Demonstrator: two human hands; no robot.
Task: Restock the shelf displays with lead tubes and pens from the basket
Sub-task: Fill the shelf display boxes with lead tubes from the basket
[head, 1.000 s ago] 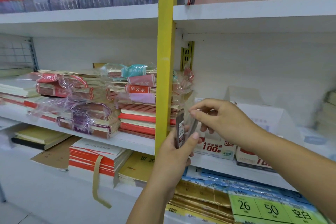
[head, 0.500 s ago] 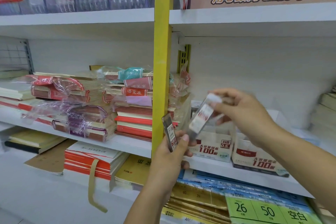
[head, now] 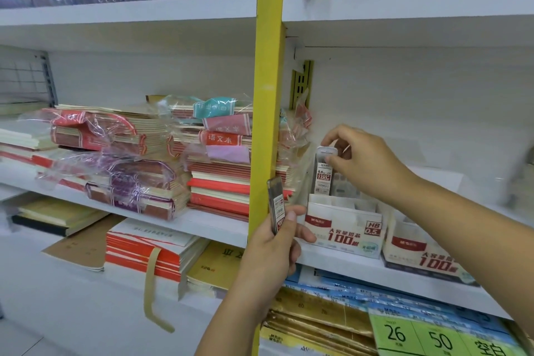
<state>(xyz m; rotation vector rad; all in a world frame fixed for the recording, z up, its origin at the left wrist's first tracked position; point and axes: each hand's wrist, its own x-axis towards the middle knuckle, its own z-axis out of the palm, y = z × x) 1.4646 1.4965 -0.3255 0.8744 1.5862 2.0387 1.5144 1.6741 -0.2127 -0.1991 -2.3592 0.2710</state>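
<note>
My right hand (head: 365, 166) pinches the white cap of a clear lead tube (head: 323, 175) and holds it upright, its lower end at the top of a white and red display box marked HB 0.5 (head: 344, 228) on the middle shelf. My left hand (head: 274, 248) grips several more lead tubes (head: 276, 205) upright in front of the yellow shelf post, just left of that box. A second, similar display box (head: 419, 254) stands to the right of the first.
A yellow upright post (head: 267, 95) splits the shelving. Left of it lie wrapped stacks of exercise books (head: 138, 153) and red notebooks (head: 144, 251) below. Blue and gold paper packs with green price tags (head: 433, 335) fill the lower right shelf.
My right hand took one lead tube from the bunch in my left hand, swung it right and down, and now holds it upright at the HB 0.5 box. The left hand stayed put.
</note>
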